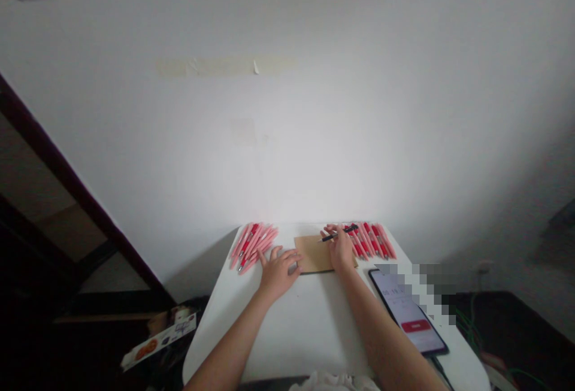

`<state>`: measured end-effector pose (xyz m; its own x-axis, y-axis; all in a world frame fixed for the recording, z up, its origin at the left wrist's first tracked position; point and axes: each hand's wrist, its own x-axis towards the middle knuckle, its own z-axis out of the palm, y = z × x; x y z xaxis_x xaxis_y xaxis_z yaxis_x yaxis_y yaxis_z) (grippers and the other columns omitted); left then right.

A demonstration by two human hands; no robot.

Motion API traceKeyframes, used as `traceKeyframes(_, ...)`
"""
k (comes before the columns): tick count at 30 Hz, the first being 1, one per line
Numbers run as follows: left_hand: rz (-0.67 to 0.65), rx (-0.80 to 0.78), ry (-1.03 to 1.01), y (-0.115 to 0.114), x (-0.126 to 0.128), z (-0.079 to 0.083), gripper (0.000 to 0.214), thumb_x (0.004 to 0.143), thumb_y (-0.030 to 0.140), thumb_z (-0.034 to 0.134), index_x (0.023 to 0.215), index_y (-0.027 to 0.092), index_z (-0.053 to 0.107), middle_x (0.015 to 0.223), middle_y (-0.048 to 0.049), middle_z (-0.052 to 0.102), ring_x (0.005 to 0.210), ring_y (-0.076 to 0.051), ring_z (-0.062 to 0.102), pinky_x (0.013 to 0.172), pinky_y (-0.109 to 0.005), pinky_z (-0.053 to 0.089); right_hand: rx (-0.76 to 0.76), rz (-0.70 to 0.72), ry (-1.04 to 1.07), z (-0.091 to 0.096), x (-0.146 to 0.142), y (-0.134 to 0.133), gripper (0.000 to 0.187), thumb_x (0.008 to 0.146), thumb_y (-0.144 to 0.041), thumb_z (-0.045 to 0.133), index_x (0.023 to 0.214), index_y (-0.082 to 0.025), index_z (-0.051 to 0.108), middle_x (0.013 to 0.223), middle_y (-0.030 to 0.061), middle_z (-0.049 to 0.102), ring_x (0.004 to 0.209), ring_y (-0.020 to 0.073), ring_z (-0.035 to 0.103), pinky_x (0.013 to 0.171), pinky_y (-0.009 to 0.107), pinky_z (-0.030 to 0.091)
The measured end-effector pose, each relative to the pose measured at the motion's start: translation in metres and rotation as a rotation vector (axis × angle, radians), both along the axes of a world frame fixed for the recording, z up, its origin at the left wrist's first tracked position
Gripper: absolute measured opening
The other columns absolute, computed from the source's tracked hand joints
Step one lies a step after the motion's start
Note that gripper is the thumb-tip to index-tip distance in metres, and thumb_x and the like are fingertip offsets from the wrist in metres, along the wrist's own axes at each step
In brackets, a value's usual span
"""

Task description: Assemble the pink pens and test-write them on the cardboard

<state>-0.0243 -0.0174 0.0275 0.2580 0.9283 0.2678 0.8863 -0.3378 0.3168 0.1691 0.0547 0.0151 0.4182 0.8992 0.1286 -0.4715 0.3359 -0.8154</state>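
Note:
A brown notebook or card (312,254) lies flat near the far edge of the white table (309,319). My left hand (279,270) has its fingers spread, with the fingertips at the notebook's left edge. Over the notebook's right side, my right hand (342,251) holds a black pen (330,237), its silver tip pointing left. Pink and red pens (254,244) lie in a loose pile beyond my left hand. Just right of my right hand, more pink and red pens (375,241) lie side by side. My wrist and fingers cover part of the notebook.
A phone (411,313) with a lit timer screen rests at the table's right side, with a cable at its lower end. A white wall (305,151) rises behind the table. At lower left, a printed box (159,340) sits below the table's edge.

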Motion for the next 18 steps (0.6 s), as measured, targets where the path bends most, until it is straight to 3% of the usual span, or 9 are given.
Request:
traceKeyframes(3,0.008,0.0,-0.009,0.0,0.0,-0.001,0.031,0.087,0.041,0.06,0.117,0.045,0.063,0.134,0.0044,0.062,0.132,-0.033,0.041,0.106,-0.08,-0.008,0.025,0.055,0.145,0.004,0.003,-0.001,0.03,0.07,-0.046,0.07,0.083,-0.022,0.057,0.081,-0.0017,0.058,0.066,0.0117,0.056,0.068,0.03,0.052)
traceKeyframes(6,0.019,0.004,-0.007,0.0,0.0,0.0,0.031,0.087,0.042,0.059,0.118,0.044,0.064,0.133,0.0037,0.063,0.132,-0.033,0.041,0.106,-0.079,-0.008,0.035,0.16,0.246,0.009,0.008,-0.004,0.035,0.071,-0.05,0.071,0.089,-0.023,0.059,0.072,-0.0049,0.053,0.054,0.0087,0.046,0.057,0.026,0.046)
traceKeyframes(11,0.037,0.032,-0.009,-0.001,0.0,0.0,0.031,0.087,0.042,0.06,0.117,0.044,0.064,0.133,0.0036,0.063,0.133,-0.034,0.041,0.107,-0.078,-0.011,0.067,0.325,0.224,0.018,0.017,-0.015,0.059,0.08,-0.081,0.035,0.075,-0.025,0.052,0.069,-0.0011,0.051,0.06,0.0155,0.049,0.062,0.034,0.045)
traceKeyframes(18,0.062,0.038,-0.003,0.0,-0.001,-0.002,0.03,0.088,0.041,0.057,0.117,0.044,0.064,0.134,0.0035,0.062,0.135,-0.034,0.039,0.108,-0.077,-0.011,0.083,0.316,0.059,0.02,0.023,-0.018,0.058,0.081,-0.076,0.025,0.057,-0.024,0.03,0.063,-0.0014,0.041,0.061,0.0172,0.043,0.064,0.035,0.042)
